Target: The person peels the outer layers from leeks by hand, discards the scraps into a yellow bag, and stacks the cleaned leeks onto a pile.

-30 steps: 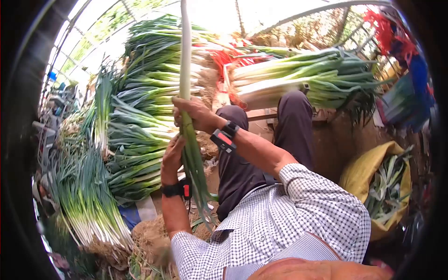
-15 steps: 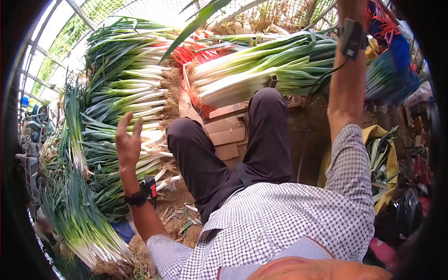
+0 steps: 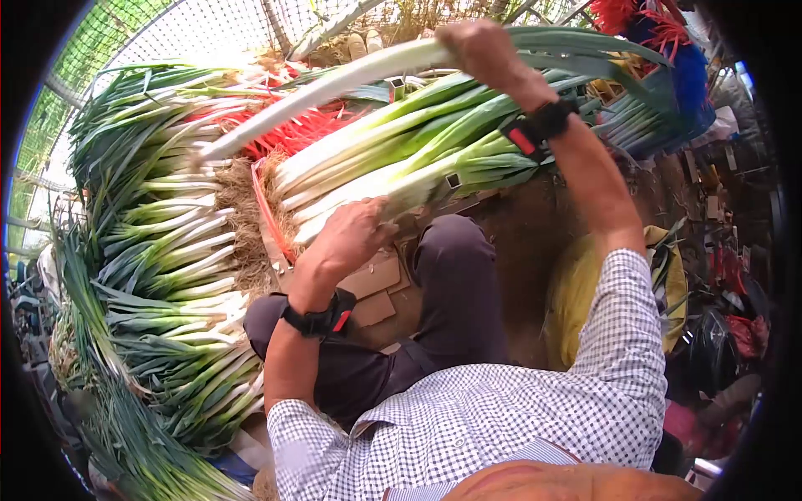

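My right hand (image 3: 484, 54) is closed round one long leek (image 3: 334, 88), gripping it where the white shaft turns green. Its root end points down left and its leaves trail off to the right, above a bundle of leeks (image 3: 376, 154) lying in a low metal frame (image 3: 452, 181). At the near side of that bundle, close to the white ends, is my left hand (image 3: 352, 232). Its fingers are curled in; whatever they may hold is hidden. A red tie strip (image 3: 269, 213) runs beside the bundle's root end.
A long pile of leeks (image 3: 167, 250) lies on the left, roots towards the middle. Red ties (image 3: 305, 129) lie behind the bundle, with more red strands (image 3: 622, 17) hanging upper right. Cardboard pieces (image 3: 372, 292) are between my knees; a yellow sack (image 3: 576, 292) stands at right.
My right hand has come left across the bundle and now shows the leek in it. My left hand has moved right from over the pile to the bundle, its fingers curling. The view has shifted.
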